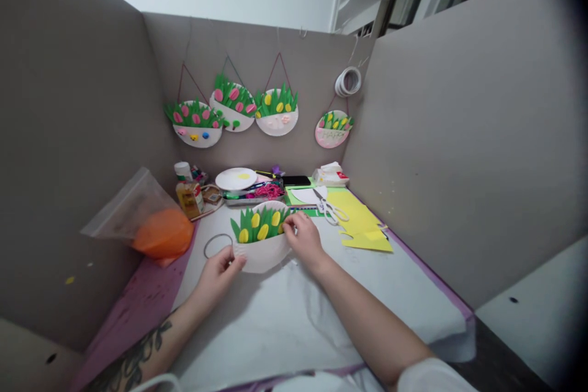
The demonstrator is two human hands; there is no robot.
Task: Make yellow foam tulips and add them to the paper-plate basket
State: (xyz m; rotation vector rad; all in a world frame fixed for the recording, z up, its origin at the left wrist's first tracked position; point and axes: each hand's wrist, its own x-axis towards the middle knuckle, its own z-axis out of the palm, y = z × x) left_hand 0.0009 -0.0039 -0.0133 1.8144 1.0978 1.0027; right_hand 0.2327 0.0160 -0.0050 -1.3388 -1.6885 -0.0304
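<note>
In the middle of the table I have a paper-plate flower basket (264, 254), its white half-plate pocket filled with green paper grass (255, 220) and several yellow paper flowers (263, 232). My left hand (223, 266) pinches the pocket's lower left edge between thumb and fingers. At the upper right of the grass, the fingers of my right hand (301, 233) press together over a yellow flower, which they mostly cover. A thin grey ring (215, 245) lies just left of the basket.
White scissors (333, 213) rest on yellow paper (367, 236) at right. Behind stand a supply tray (248, 199), a white plate (236, 179), a phone (296, 180) and a glue bottle (190, 199). An orange-filled bag (160, 229) is at left. Finished baskets (277, 119) hang on the grey partition (248, 156).
</note>
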